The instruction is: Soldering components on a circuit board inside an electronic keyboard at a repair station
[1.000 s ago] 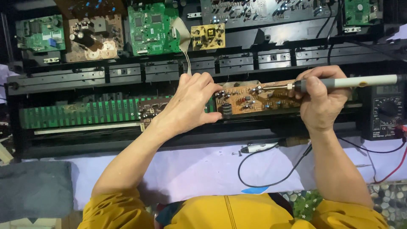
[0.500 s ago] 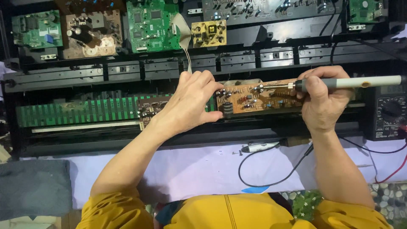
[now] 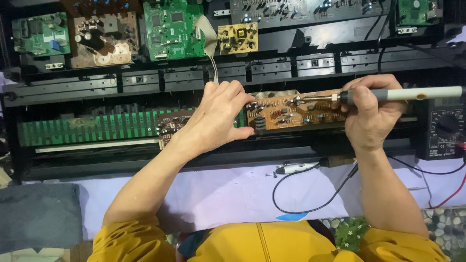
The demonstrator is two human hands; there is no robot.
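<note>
The brown circuit board (image 3: 291, 112) lies between the hands. The left hand (image 3: 216, 116) pinches its left end; the right hand (image 3: 369, 119), closed around the soldering iron (image 3: 388, 94), touches the tip to its top edge.

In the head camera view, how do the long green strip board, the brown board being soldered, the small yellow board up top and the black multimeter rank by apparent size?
1. Long green strip board, partly hidden by the left hand.
2. Brown board, under the soldering iron held in the right hand.
3. Black multimeter, cut off by the frame edge, so unsure.
4. Small yellow board.
</note>
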